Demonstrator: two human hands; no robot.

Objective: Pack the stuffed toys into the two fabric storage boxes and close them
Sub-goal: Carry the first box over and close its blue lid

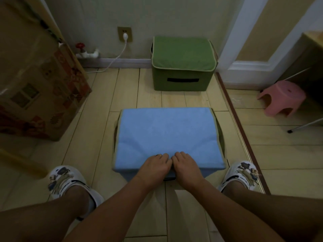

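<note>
Both arms outstretched, left hand [156, 165] and right hand [185, 164] side by side, fingers curled downward.
</note>
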